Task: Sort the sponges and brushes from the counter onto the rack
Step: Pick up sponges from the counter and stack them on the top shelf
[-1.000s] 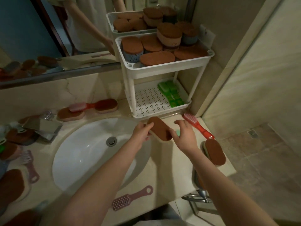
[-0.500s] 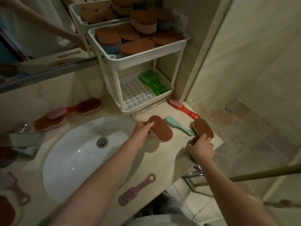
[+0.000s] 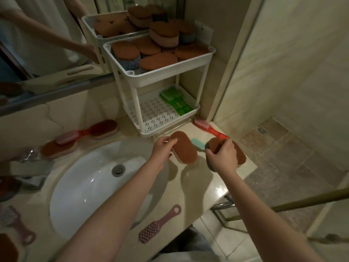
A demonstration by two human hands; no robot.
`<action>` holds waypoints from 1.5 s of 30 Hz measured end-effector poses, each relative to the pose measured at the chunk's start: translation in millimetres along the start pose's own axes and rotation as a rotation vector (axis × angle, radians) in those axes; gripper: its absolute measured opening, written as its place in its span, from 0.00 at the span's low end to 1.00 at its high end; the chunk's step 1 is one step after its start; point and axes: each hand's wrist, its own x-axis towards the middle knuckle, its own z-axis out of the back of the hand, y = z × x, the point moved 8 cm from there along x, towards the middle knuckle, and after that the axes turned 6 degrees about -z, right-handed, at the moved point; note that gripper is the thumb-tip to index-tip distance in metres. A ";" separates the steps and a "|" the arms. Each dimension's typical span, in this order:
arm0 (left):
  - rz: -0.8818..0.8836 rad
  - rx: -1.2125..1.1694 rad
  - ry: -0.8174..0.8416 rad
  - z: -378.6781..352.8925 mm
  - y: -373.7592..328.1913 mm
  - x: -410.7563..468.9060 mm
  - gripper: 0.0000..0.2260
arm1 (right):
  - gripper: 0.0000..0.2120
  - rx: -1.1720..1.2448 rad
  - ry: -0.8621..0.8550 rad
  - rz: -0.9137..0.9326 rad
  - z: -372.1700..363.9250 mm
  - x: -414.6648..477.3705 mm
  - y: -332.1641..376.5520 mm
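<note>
My left hand (image 3: 162, 150) grips a brown oval sponge (image 3: 186, 148) above the counter, in front of the white two-tier rack (image 3: 166, 74). My right hand (image 3: 223, 156) grips a second brown sponge (image 3: 238, 153) with a grey underside near the counter's right edge. A teal brush (image 3: 197, 143) lies between the two sponges, partly hidden. A red brush (image 3: 209, 129) lies by the rack's right foot. The rack's top tier holds several brown sponges (image 3: 157, 61); green brushes (image 3: 175, 100) lie on the lower tier.
A white sink (image 3: 94, 186) fills the counter's middle. A pink brush (image 3: 159, 225) lies at the front edge. More sponges and a pink-red brush (image 3: 75, 136) sit behind the sink, others at far left. A mirror is behind; floor tiles lie beyond the counter's right edge.
My right hand left the spot beside the left sponge, reached to the sponge at the counter's right edge, took hold of it and lifted it. The left hand kept holding its sponge.
</note>
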 end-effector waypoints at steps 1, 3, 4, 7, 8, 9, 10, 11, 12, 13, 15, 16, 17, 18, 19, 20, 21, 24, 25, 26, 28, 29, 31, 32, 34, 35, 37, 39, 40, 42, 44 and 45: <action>-0.050 0.008 -0.013 2.9 -12.2 -1.6 0.09 | 0.26 0.044 -0.011 0.030 6.0 2.1 15.6; -0.151 0.016 -0.050 12.0 -36.3 -6.5 0.08 | 0.24 0.110 -0.035 0.095 18.8 4.7 47.8; -0.205 0.015 -0.074 17.8 -48.2 -9.7 0.09 | 0.23 0.138 -0.044 0.132 24.4 5.2 63.9; -0.367 0.008 -0.137 34.5 -86.1 -23.7 0.09 | 0.21 0.280 -0.036 0.249 43.3 2.4 113.2; -0.419 -0.001 -0.166 40.1 -100.5 -29.5 0.07 | 0.20 0.325 -0.034 0.289 50.7 1.3 129.8; -0.473 -0.011 -0.202 46.3 -116.1 -36.2 0.06 | 0.19 0.358 -0.040 0.326 59.9 -0.6 146.9; -0.530 -0.020 -0.239 52.7 -132.4 -43.3 0.05 | 0.19 0.389 -0.050 0.361 69.2 -2.3 163.6; -0.584 -0.024 -0.273 58.8 -148.6 -50.4 0.05 | 0.18 0.430 -0.055 0.395 77.9 -4.4 179.8; -0.626 -0.021 -0.300 64.3 -163.5 -56.4 0.05 | 0.17 0.480 -0.059 0.434 86.5 -6.7 195.8; -0.656 -0.018 -0.316 68.7 -178.3 -61.2 0.05 | 0.17 0.527 -0.061 0.472 93.8 -8.6 211.0; -0.705 -0.026 -0.345 79.6 -203.8 -64.9 0.07 | 0.17 0.576 -0.061 0.547 104.2 -9.5 240.0; -0.738 -0.037 -0.370 86.2 -216.0 -65.6 0.07 | 0.17 0.577 -0.060 0.573 107.2 -9.2 252.9; -0.765 -0.039 -0.402 92.1 -226.7 -67.7 0.09 | 0.16 0.571 -0.062 0.595 110.2 -10.0 264.2; -0.790 -0.036 -0.423 96.3 -236.7 -69.2 0.10 | 0.16 0.564 -0.060 0.612 113.8 -10.5 274.8; -0.801 -0.026 -0.427 99.1 -245.4 -68.1 0.12 | 0.17 0.561 -0.049 0.623 115.4 -8.0 284.8; -0.791 -0.020 -0.426 101.0 -252.0 -62.0 0.13 | 0.17 0.551 -0.050 0.631 114.6 -3.1 293.9; -0.778 -0.012 -0.418 103.1 -258.9 -53.9 0.13 | 0.18 0.518 -0.064 0.630 113.5 1.3 302.3; -0.729 0.012 -0.524 129.3 -291.4 -31.4 0.19 | 0.22 0.432 -0.005 0.684 106.5 17.1 360.3; -0.696 0.020 -0.515 131.6 -295.0 -26.1 0.21 | 0.23 0.390 -0.007 0.686 103.5 21.5 366.3; -0.669 0.050 -0.515 137.1 -298.3 -18.7 0.22 | 0.23 0.338 -0.026 0.695 101.5 25.5 375.6; -0.623 0.076 -0.502 142.7 -299.3 -5.3 0.19 | 0.24 0.227 -0.039 0.707 93.8 35.0 387.3; -0.605 0.084 -0.518 146.5 -301.5 2.6 0.19 | 0.24 0.173 -0.043 0.718 89.5 41.6 395.2; -0.584 0.076 -0.545 155.1 -308.8 13.8 0.17 | 0.25 0.094 -0.051 0.743 80.2 49.3 411.2; -0.578 0.069 -0.546 158.6 -312.4 19.2 0.17 | 0.25 0.061 -0.057 0.754 76.4 52.3 418.8; -0.566 0.066 -0.543 161.4 -316.4 30.5 0.16 | 0.25 -0.007 -0.072 0.765 67.7 59.1 427.5; -0.559 0.072 -0.549 161.7 -316.2 34.4 0.16 | 0.26 -0.045 -0.076 0.759 61.7 61.7 427.1; -0.540 0.071 -0.559 162.3 -313.4 43.3 0.14 | 0.27 -0.106 -0.109 0.755 52.3 64.6 424.4; -0.522 0.064 -0.549 160.6 -310.5 51.5 0.09 | 0.27 -0.153 -0.159 0.764 48.5 62.8 424.5; -0.514 0.062 -0.539 158.7 -309.2 54.3 0.08 | 0.26 -0.169 -0.158 0.762 46.6 62.5 425.2; -0.508 0.059 -0.528 155.9 -307.6 59.6 0.08 | 0.26 -0.179 -0.097 0.731 42.1 66.3 426.1; -0.508 0.047 -0.531 155.6 -307.8 62.7 0.09 | 0.25 -0.194 -0.028 0.718 39.1 70.6 425.4; -0.507 0.041 -0.530 155.9 -308.1 64.7 0.09 | 0.24 -0.210 -0.007 0.729 37.9 72.2 424.5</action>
